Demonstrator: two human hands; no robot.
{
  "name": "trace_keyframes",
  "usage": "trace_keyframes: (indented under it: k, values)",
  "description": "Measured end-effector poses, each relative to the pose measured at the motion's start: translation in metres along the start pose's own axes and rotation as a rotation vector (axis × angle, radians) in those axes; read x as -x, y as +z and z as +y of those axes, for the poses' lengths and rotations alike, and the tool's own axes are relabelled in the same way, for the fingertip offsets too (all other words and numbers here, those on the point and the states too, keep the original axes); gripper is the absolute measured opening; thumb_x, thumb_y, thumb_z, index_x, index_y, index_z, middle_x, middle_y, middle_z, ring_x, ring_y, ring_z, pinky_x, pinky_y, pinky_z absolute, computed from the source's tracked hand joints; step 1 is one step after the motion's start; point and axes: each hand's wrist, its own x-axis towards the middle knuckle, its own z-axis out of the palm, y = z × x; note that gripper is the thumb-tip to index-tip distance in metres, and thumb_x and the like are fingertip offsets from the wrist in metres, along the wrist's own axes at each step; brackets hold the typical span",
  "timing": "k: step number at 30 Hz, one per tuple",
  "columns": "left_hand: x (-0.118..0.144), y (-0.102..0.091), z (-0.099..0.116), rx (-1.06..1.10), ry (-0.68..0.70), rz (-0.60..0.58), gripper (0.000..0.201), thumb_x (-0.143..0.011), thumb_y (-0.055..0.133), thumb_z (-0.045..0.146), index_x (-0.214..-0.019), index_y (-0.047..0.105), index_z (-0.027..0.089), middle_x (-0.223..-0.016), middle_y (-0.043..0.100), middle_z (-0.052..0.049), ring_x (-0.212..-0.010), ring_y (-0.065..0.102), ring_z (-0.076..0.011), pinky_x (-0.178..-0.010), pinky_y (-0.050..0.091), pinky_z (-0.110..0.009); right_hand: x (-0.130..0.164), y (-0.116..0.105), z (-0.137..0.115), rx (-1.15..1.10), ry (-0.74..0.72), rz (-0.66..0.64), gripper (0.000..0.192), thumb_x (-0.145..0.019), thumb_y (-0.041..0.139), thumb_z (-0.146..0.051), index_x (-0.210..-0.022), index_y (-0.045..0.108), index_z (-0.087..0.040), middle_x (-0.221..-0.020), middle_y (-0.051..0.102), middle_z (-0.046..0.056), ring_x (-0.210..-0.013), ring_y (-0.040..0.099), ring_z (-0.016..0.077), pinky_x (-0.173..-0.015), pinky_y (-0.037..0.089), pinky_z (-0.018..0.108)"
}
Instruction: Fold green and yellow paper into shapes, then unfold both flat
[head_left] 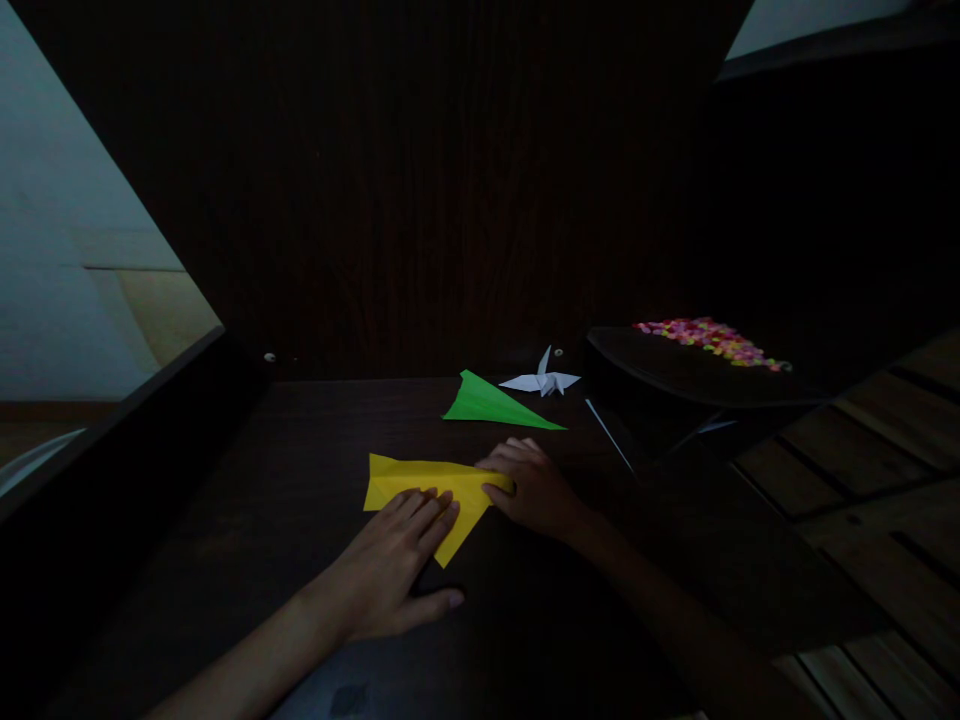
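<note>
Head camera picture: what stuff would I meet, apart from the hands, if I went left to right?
Yellow paper → green folded paper → white paper bird → thin white stick → heap of pink and yellow bits.

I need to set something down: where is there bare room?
Widest: the dark surface left of the yellow paper, up to the side board. A very dim patch lies between the left hand and right forearm. Crowded: around the right hand, with green paper, white folded bird and thin stick.
</note>
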Motion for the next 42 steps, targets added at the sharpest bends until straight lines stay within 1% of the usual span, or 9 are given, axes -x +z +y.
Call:
trace_keyframes:
  k: [7, 11, 14, 19, 23, 27, 33, 38, 42]
  values:
    - [-0.001, -0.005, 0.004, -0.032, -0.020, -0.014, 0.073, -0.088, 0.055, 0.058, -0.141, 0.048, 0.008, -0.140, 0.055, -0.020, -0.124, 0.055, -0.0372, -0.102, 0.044, -0.053, 0.006, 0.012, -0.002, 0.026, -0.082, 0.032, 0.014, -0.080, 0.068, -0.017, -0.093, 0.072, -0.017, -0.107, 0.075, 0.008, -0.096, 0.068, 0.0226, -0.092, 0.049, 0.042]
    - [0.001, -0.001, 0.004, -0.044, -0.003, 0.020, 0.073, -0.088, 0.054, 0.058, -0.141, 0.048, 0.008, -0.140, 0.056, -0.021, -0.123, 0.055, -0.0369, -0.101, 0.044, -0.051, 0.013, 0.020, -0.004, 0.034, -0.157, 0.060, 0.026, -0.084, 0.062, -0.021, -0.108, 0.070, -0.014, -0.119, 0.071, 0.011, -0.112, 0.065, 0.0236, -0.108, 0.044, 0.046]
    - [0.002, 0.001, 0.006, -0.055, 0.007, 0.061, 0.072, -0.089, 0.051, 0.059, -0.142, 0.047, 0.011, -0.138, 0.057, -0.020, -0.124, 0.054, -0.0363, -0.101, 0.044, -0.051, 0.015, 0.022, -0.009, 0.041, -0.152, 0.010, 0.036, -0.087, 0.059, -0.021, -0.121, 0.066, -0.012, -0.125, 0.067, 0.013, -0.119, 0.062, 0.0233, -0.105, 0.049, 0.041]
    - [-0.001, 0.000, 0.014, -0.100, 0.020, 0.056, 0.070, -0.087, 0.054, 0.060, -0.129, 0.059, 0.004, -0.121, 0.065, -0.021, -0.109, 0.058, -0.0352, -0.096, 0.046, -0.048, 0.015, 0.022, -0.016, 0.071, -0.184, 0.004, 0.033, -0.090, 0.057, -0.020, -0.120, 0.066, -0.012, -0.127, 0.066, 0.014, -0.121, 0.061, 0.0239, -0.106, 0.049, 0.041]
    - [-0.003, 0.001, 0.014, -0.093, 0.011, 0.113, 0.067, -0.089, 0.051, 0.061, -0.126, 0.061, 0.006, -0.113, 0.065, -0.018, -0.101, 0.056, -0.0327, -0.089, 0.048, -0.046, 0.016, 0.023, -0.017, 0.088, -0.213, -0.015, 0.033, -0.092, 0.053, -0.018, -0.122, 0.065, -0.010, -0.126, 0.067, 0.013, -0.121, 0.061, 0.0239, -0.105, 0.050, 0.041]
    - [-0.004, 0.003, 0.012, -0.106, 0.033, 0.180, 0.053, -0.092, 0.053, 0.052, -0.124, 0.061, 0.010, -0.112, 0.064, -0.016, -0.101, 0.056, -0.0313, -0.088, 0.048, -0.045, 0.017, 0.026, -0.018, 0.125, -0.236, -0.015, 0.032, -0.094, 0.049, -0.016, -0.122, 0.065, -0.010, -0.125, 0.067, 0.013, -0.122, 0.060, 0.0239, -0.105, 0.050, 0.040]
    - [-0.006, 0.011, 0.012, -0.226, 0.039, 0.362, 0.024, -0.096, 0.047, 0.021, -0.102, 0.068, 0.012, -0.095, 0.070, -0.012, -0.094, 0.063, -0.0277, -0.087, 0.050, -0.043, 0.018, 0.029, -0.019, 0.140, -0.271, 0.023, 0.031, -0.096, 0.047, -0.014, -0.120, 0.065, -0.010, -0.125, 0.067, 0.013, -0.123, 0.059, 0.0239, -0.106, 0.049, 0.038]
    - [-0.010, 0.014, 0.009, -0.252, -0.003, 0.322, 0.042, -0.095, 0.046, 0.023, -0.132, 0.055, 0.005, -0.132, 0.062, -0.020, -0.120, 0.058, -0.0338, -0.100, 0.049, -0.048, 0.019, 0.031, -0.020, 0.170, -0.277, -0.002, 0.032, -0.096, 0.046, -0.012, -0.123, 0.064, -0.008, -0.127, 0.065, 0.016, -0.125, 0.057, 0.0258, -0.107, 0.049, 0.041]
    - [-0.010, 0.018, 0.005, -0.216, -0.044, 0.264, 0.049, -0.096, 0.047, 0.028, -0.137, 0.051, 0.003, -0.140, 0.055, -0.022, -0.131, 0.051, -0.0350, -0.106, 0.046, -0.050, 0.020, 0.032, -0.019, 0.172, -0.272, -0.006, 0.034, -0.094, 0.049, -0.011, -0.124, 0.063, -0.006, -0.129, 0.064, 0.017, -0.127, 0.056, 0.0272, -0.108, 0.048, 0.042]
